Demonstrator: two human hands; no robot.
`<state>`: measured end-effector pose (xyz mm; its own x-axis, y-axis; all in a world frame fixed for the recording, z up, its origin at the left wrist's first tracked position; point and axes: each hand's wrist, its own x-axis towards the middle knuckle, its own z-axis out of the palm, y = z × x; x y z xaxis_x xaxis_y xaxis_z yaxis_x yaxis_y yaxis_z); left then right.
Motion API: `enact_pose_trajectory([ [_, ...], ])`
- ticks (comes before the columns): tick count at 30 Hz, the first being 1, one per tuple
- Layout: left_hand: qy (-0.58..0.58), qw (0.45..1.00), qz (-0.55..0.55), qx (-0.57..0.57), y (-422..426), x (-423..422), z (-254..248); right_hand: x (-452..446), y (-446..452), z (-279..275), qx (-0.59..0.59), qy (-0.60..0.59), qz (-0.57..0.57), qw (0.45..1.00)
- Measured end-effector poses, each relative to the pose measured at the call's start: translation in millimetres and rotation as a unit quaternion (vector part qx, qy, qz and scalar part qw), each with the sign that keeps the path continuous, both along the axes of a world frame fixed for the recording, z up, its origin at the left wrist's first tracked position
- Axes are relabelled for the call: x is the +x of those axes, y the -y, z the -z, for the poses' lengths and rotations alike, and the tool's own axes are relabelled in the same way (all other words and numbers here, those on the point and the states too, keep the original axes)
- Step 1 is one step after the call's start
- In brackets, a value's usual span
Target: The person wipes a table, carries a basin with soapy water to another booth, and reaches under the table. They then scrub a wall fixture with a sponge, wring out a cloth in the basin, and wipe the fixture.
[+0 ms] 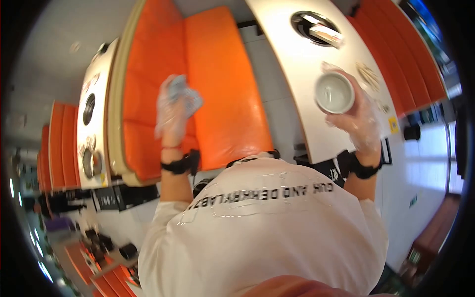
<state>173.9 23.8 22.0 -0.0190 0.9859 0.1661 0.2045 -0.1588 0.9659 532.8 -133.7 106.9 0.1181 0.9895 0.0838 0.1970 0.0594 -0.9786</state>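
Note:
My left hand [170, 111], in a clear plastic glove, is closed on a light blue cloth [187, 94] in front of the orange bench backrest. In my right hand [360, 116], gloved the same way, is a white cup [335, 93], its open mouth turned toward me. My fingers wrap round the cup's right side and lower edge. It is over the white table [287, 54] on the right; whether it touches the tabletop I cannot tell. No contents show inside the cup beyond a pale, shiny bottom.
An orange bench [222, 89] stands left of the table. Set in the tabletop is a round black burner [316, 29] with a packet [326, 35] on it. Pale sticks [367, 75] lie near the far edge. Behind the backrest stands another table [91, 143] with dishes.

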Motion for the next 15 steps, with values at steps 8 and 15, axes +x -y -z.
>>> enact_pose_trajectory([
  [8, 0.031, 0.984, 0.049, -0.168, -12.6, 80.1, 18.1, 13.5, 6.2, 69.7, -0.042, -0.170, 0.070, 0.982],
  [15, -0.031, 0.953, 0.198, -0.226, -55.6, 172.4, 98.2, 45.1, 50.9, 99.6, -0.108, -0.195, 0.139, 0.965],
])
